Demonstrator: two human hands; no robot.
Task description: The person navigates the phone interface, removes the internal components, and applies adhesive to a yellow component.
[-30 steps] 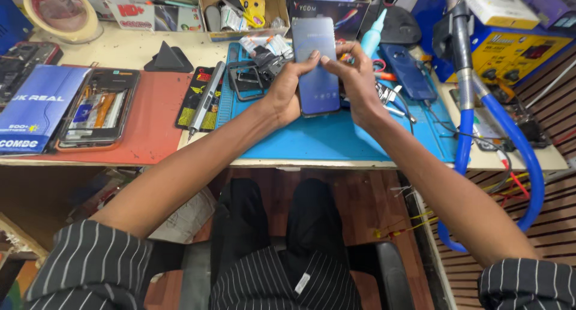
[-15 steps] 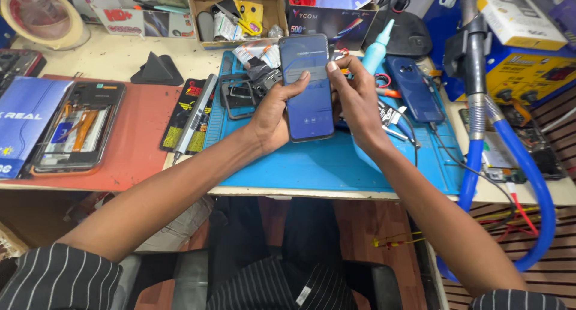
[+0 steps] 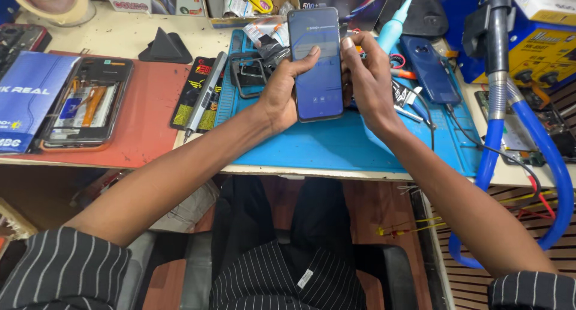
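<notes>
A dark smartphone (image 3: 316, 64) with a lit blue screen is held upright over the blue work mat (image 3: 336, 145). My left hand (image 3: 281, 94) grips its left edge, thumb lying on the screen. My right hand (image 3: 367, 85) clasps the right edge, its thumb at the upper right side of the phone. Both hands hover above the mat near the desk's front.
An opened phone (image 3: 84, 109) lies on a red mat (image 3: 138, 124) at left beside a blue box (image 3: 27, 100). A grey screwdriver (image 3: 205, 94), phone frames (image 3: 249, 73), a teal bottle (image 3: 393, 28), a dark blue phone (image 3: 429, 67) and a blue hose (image 3: 543, 160) crowd the desk.
The phone and both hands stay together in the same grip; the view has shifted slightly, and the right thumb has moved up to the phone's upper right edge.
</notes>
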